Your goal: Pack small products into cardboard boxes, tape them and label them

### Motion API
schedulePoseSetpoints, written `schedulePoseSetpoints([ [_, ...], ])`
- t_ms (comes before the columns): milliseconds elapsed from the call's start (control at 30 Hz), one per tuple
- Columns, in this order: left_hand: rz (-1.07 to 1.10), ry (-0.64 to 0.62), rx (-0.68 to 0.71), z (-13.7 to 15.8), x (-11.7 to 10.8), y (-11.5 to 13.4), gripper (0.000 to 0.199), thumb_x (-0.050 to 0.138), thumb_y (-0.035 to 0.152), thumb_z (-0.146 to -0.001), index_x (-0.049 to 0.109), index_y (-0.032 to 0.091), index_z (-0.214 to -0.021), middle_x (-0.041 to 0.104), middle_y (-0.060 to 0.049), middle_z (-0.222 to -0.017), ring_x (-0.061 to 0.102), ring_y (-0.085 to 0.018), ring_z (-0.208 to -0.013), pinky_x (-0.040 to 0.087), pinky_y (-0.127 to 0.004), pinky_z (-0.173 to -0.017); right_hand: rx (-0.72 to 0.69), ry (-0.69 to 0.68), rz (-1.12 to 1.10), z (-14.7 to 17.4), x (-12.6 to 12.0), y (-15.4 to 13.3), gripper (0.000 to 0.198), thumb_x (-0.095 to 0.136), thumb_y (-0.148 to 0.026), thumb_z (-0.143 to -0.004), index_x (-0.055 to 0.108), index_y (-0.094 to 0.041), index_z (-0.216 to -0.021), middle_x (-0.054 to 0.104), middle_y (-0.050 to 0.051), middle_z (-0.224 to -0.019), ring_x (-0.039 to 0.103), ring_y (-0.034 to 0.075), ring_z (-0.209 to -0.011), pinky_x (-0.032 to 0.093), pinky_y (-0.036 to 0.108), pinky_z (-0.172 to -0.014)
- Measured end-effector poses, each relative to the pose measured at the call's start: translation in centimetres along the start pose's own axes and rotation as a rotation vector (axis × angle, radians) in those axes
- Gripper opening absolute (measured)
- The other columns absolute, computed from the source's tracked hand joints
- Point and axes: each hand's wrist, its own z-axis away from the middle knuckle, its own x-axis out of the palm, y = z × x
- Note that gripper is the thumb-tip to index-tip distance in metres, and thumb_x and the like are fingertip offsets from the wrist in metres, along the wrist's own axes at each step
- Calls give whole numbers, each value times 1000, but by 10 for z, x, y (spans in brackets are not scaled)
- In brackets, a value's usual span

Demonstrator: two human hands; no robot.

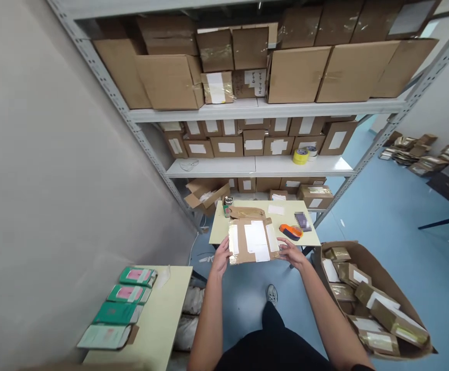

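Note:
Between my two hands is a flattened cardboard box point(242, 242) with white paper labels and shiny tape along its edges. My left hand point(221, 256) grips its left edge, and my right hand point(289, 252) grips the right edge. The cardboard is held at the near side of a small pale table point(219, 229). On that table, to the right, lie an orange and dark blue tool point(291, 232) and a blurred-out dark item point(303, 221). A white slip point(276, 209) and a small tin-like container point(228, 206) are toward the back.
Metal shelving point(224, 111) full of cardboard boxes stands ahead, with yellow tape rolls point(300, 156) on one shelf. At right is a large open carton point(413, 355) of parcels. A side table point(166, 309) at left carries green packets point(116, 313). A wall point(54, 154) borders the left.

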Motion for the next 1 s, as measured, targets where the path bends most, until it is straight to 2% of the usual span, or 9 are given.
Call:
schedulePoseSetpoints([
  [167, -101, 54, 9, -59, 30, 11, 86, 70, 13, -63, 61, 24, -148, 46, -12, -165, 51, -34, -147, 53, -38, -109, 44, -13, -103, -60, -23, -7, 67, 77, -16, -51, 63, -31, -115, 60, -6, -86, 67, 16, -77, 58, 35, -82],
  [333, -213, 165, 20, -116, 53, 24, 79, 69, 12, -66, 64, 22, -144, 53, -14, -160, 44, -33, -153, 51, -37, -111, 130, -30, -160, -116, -43, -18, 62, 78, -13, -55, 65, -27, -114, 62, -4, -85, 68, 16, -81, 58, 36, -88],
  [433, -230, 270, -1, -145, 65, 21, 79, 64, 6, -63, 66, 21, -140, 57, -15, -156, 47, -32, -151, 53, -37, -109, 192, 51, -84, -139, -64, -21, 60, 80, -18, -62, 64, -26, -120, 69, 3, -101, 71, 20, -94, 57, 39, -92],
  [533, -233, 341, 13, -168, 83, 9, 76, 61, 3, -62, 69, 22, -136, 62, -13, -150, 52, -30, -147, 54, -38, -109, 171, 139, 27, -151, -88, -23, 64, 83, -27, -68, 63, -28, -128, 65, 11, -132, 68, 25, -115, 55, 43, -99],
  [633, -292, 413, 17, -186, 106, -10, 71, 61, 1, -63, 71, 22, -131, 69, -11, -142, 59, -28, -140, 54, -39, -110, 105, 27, 95, -157, -102, -24, 66, 85, -38, -71, 65, -31, -133, 61, 13, -145, 65, 28, -126, 52, 48, -105],
  [733, -403, 484, 10, -197, 129, -32, 68, 62, 3, -66, 71, 19, -131, 75, -11, -130, 72, -27, -119, 58, -39, -103, 35, -151, 144, -163, -94, -19, 71, 87, -41, -70, 66, -29, -137, 66, 14, -140, 66, 31, -123, 49, 52, -108],
  [833, -471, 460, -17, -202, 148, -53, 71, 65, 8, -70, 65, 18, -140, 79, -10, -112, 77, -24, -94, 63, -37, -88, -90, -221, 207, -171, -64, -5, 82, 90, -34, -62, 66, -30, -139, 66, 13, -143, 64, 33, -128, 49, 54, -110],
  [900, -478, 426, -26, -202, 158, -66, 71, 67, 13, -73, 62, 19, -144, 80, -8, -104, 77, -23, -89, 63, -35, -82, -181, -177, 280, -177, -40, 8, 83, 89, -31, -59, 67, -30, -138, 66, 10, -144, 63, 34, -129, 50, 55, -111],
  [1000, -475, 356, 5, -205, 167, -78, 66, 73, 21, -76, 64, 22, -141, 79, -9, -110, 76, -23, -95, 63, -35, -84, -260, -6, 392, -184, -15, 25, 64, 80, -32, -69, 71, -30, -133, 74, 7, -132, 70, 32, -117, 53, 53, -108],
])
